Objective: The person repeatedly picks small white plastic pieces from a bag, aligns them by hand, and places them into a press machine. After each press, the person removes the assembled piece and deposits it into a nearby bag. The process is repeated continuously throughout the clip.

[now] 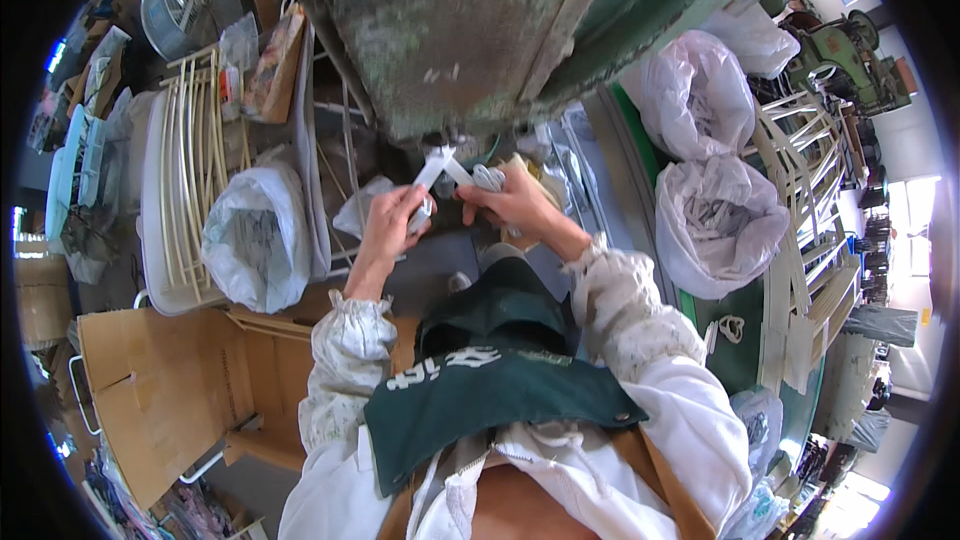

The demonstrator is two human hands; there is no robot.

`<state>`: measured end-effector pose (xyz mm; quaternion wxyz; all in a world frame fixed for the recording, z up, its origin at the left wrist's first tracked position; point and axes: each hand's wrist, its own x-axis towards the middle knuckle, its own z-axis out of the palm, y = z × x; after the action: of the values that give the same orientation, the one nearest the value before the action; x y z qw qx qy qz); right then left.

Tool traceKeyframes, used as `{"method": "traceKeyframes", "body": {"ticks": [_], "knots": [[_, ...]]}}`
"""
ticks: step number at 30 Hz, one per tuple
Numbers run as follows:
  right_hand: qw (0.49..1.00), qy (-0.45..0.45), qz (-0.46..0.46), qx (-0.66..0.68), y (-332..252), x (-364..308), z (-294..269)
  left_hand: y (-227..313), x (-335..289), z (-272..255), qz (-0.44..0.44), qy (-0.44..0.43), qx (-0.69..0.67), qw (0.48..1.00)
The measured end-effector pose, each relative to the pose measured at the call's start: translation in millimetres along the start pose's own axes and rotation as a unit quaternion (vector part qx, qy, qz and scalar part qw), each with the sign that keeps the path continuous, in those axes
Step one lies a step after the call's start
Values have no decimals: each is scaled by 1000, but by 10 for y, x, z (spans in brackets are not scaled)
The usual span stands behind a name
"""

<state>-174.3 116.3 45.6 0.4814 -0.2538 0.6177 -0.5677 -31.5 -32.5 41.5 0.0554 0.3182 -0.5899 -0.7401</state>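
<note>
As read from the left, recorded first at the edge a pale blue plastic object (82, 165), then, farther off, a round metal drum (190, 5). Noted at near left an opened brown cardboard box (160, 390). Next rightward, a white tray (153, 210) with long pale rods (185, 180) running from near to far. Over the right part of the tray, an open white bag (283, 285) with greyish-white pieces inside.

At centre, left hand (388, 225): pinching a white strip (432, 170) between thumb and fingers, lower end partly hidden by the grip. Strip slanting away and rightward, to meet a second white strip (457, 171) just below the near edge of a worn green machine body (460, 40). Cannot tell if two pieces or one folded length; cannot tell if touching the machine.

Right hand (522, 205): thumb and fingers pressed together on the second strip. Seen along the fingers, a coiled white bundle (490, 177); cannot tell if gripped.

At right, two open white bags (690, 260), one beyond the other, both with whitish pieces inside. Nearer, a small white loop (732, 328) on a green surface. Farther right, stacked pale slats (800, 280); beyond, another green machine (850, 55).
</note>
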Motion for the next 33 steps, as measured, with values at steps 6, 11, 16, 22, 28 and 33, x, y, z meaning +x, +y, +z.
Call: {"method": "traceKeyframes", "body": {"ticks": [6, 11, 16, 22, 28, 33], "knots": [[998, 26, 48, 44, -11, -113, -7, -58, -14, -41, -12, -45, -36, 998], [998, 25, 47, 20, -16, -104, 6, 1, -76, -31, -38, -33, -50, 997], [998, 27, 43, 20, 56, -82, 4, -21, -74, -82, -43, -54, -74, 995], [996, 19, -40, 74, -81, -173, -26, 216, -183, -10, 12, -105, -46, 993], [903, 393, -106, 133, -116, -737, -858, -496, -436, -66, -150, -172, -296, 927], [758, 625, -59, -179, -53, -972, -3189, -912, -501, 94, -206, -254, -358, 875]]}}
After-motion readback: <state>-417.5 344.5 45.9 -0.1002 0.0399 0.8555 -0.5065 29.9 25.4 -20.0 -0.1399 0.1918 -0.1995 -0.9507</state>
